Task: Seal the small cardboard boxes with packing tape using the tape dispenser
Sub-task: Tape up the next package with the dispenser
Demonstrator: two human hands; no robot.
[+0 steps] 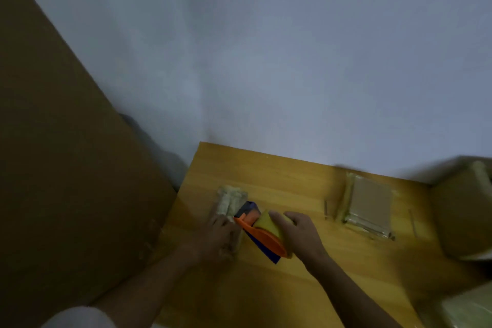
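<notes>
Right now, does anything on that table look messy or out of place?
Slightly. The small box under the left hand looks thickly, unevenly wrapped in pale tape, more bundle than box. The right hand grips the tape dispenser beside it. The picture is blurred, so I cannot tell more.

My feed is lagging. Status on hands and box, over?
Left hand on small box, grip blurred. Right hand grips tape dispenser, its front at that box. Second taped box sits apart, right; nothing in the way.
</notes>
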